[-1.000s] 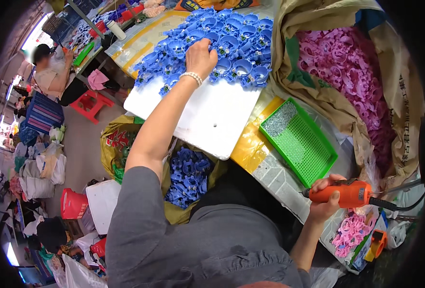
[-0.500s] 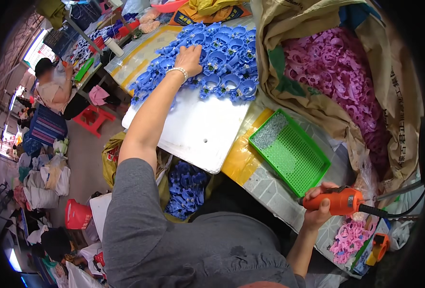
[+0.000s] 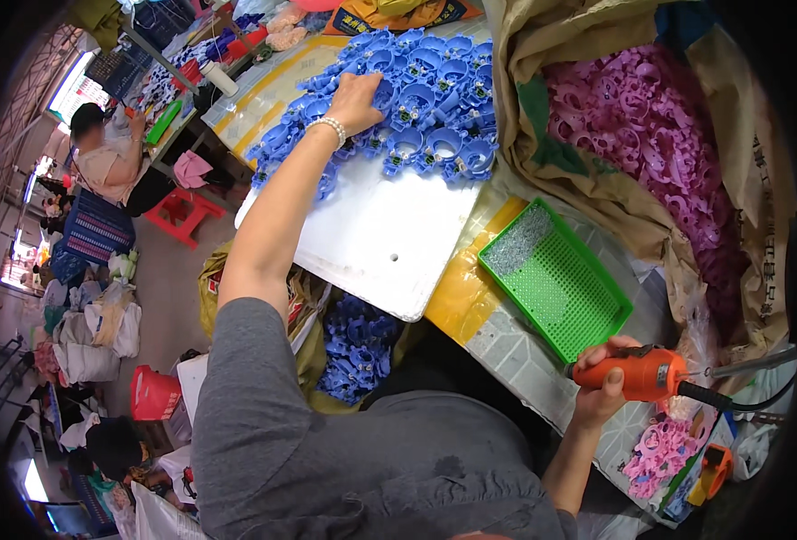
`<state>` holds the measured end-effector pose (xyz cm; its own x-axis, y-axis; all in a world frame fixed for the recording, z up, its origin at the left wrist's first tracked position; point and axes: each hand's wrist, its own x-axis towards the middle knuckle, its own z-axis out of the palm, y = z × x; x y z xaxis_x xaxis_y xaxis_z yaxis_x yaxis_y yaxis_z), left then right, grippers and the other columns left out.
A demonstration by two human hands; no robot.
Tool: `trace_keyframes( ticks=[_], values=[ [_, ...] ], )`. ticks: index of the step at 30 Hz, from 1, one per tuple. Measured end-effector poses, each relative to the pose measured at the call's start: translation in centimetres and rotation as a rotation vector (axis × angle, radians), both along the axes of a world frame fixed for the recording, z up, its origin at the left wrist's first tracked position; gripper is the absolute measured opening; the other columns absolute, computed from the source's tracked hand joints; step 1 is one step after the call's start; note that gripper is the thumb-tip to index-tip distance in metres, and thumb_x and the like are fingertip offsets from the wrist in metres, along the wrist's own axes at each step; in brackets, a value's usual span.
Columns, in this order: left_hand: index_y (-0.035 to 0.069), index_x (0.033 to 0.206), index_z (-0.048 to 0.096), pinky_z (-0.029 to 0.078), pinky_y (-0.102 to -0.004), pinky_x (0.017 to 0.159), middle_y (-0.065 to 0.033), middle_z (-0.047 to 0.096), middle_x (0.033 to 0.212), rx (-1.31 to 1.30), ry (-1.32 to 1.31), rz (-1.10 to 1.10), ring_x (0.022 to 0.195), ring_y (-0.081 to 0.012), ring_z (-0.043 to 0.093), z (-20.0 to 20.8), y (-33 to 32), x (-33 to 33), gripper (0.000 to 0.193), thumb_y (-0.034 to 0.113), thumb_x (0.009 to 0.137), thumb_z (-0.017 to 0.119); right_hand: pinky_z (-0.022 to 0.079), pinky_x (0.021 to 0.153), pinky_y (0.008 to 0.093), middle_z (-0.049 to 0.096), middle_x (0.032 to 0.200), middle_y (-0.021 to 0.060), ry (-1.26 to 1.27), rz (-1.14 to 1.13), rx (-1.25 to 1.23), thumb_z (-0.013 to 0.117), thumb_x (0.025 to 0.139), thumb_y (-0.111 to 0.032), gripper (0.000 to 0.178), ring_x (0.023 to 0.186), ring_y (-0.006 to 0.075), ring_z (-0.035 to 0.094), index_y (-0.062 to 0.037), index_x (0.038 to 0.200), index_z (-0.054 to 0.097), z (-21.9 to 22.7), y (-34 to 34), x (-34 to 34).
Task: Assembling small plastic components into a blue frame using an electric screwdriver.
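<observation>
My left hand (image 3: 355, 103), with a beaded bracelet at the wrist, reaches over a heap of blue plastic parts (image 3: 407, 101) with round openings. Its thumb and fingers are apart and touch the heap; the fingertips are partly hidden among the parts. Under the heap's near edge lies a white board (image 3: 376, 229) with a small hole. On the right, my right hand (image 3: 603, 387) is wrapped round an orange electric screwdriver (image 3: 641, 374) with a black cable. Just beyond its tip stands a green perforated tray (image 3: 587, 310), with small silvery screws (image 3: 518, 241) gathered at its far end.
A big brown sack (image 3: 587, 198) of pink plastic parts (image 3: 637, 135) stands at the right. Loose pink parts (image 3: 664, 454) and an orange tape dispenser (image 3: 711, 470) lie near right. More blue parts (image 3: 355, 351) sit below the board. A co-worker (image 3: 106, 162) sits far left near a red stool (image 3: 182, 216).
The view has shifted slightly, moving the table and tray a little in the picture. My left hand stays at the blue heap, its thumb now farther from the fingers. My right hand still holds the screwdriver.
</observation>
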<state>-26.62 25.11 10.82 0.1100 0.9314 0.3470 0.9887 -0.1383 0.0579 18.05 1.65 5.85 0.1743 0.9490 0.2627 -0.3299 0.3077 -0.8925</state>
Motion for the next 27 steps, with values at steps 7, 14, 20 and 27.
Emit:
trace_keyframes(
  ticks=[7, 14, 20, 27],
  values=[
    [0.007, 0.124, 0.048, 0.04, -0.037, 0.09, -0.0144, 0.056, 0.107, 0.07, -0.117, -0.101, 0.097, -0.0302, 0.051, 0.9, -2.4, -0.4, 0.068, 0.016, 0.062, 0.073, 0.045, 0.054, 0.0273, 0.051, 0.071, 0.0068, -0.006, 0.017, 0.004, 0.068, 0.075, -0.04, 0.056, 0.06, 0.0165, 0.051, 0.0001, 0.106, 0.043, 0.0, -0.5, 0.1],
    [0.006, 0.121, 0.047, 0.048, -0.0318, 0.076, -0.0169, 0.053, 0.104, 0.097, -0.373, -0.215, 0.084, -0.0253, 0.056, 0.9, -4.6, 0.7, 0.065, 0.019, 0.064, 0.075, 0.043, 0.059, 0.0293, 0.05, 0.076, 0.0068, 0.027, 0.072, -0.03, 0.064, 0.077, -0.042, 0.055, 0.065, 0.0168, 0.048, -0.0021, 0.108, 0.043, -0.7, -1.0, 1.3],
    [0.01, 0.128, 0.027, 0.049, -0.0253, 0.058, -0.0125, 0.061, 0.097, -0.429, -1.136, -0.276, 0.078, -0.0189, 0.064, 1.1, -14.0, 8.1, 0.071, 0.014, 0.073, 0.071, 0.042, 0.062, 0.0323, 0.05, 0.076, 0.0076, -0.056, 0.17, 0.03, 0.057, 0.081, -0.043, 0.054, 0.065, 0.0176, 0.048, 0.001, 0.11, 0.044, 2.0, 1.1, 0.9],
    [0.003, 0.121, 0.046, 0.047, -0.0231, 0.075, -0.0025, 0.058, 0.098, -0.871, -1.649, -0.195, 0.09, -0.0114, 0.056, -3.1, -22.8, 17.3, 0.071, 0.002, 0.058, 0.078, 0.046, 0.05, 0.0255, 0.056, 0.069, 0.0076, -0.082, 0.068, 0.102, 0.059, 0.083, -0.024, 0.034, 0.056, 0.0138, 0.055, 0.0048, 0.099, 0.051, 1.3, 4.0, -0.9]
  ],
)
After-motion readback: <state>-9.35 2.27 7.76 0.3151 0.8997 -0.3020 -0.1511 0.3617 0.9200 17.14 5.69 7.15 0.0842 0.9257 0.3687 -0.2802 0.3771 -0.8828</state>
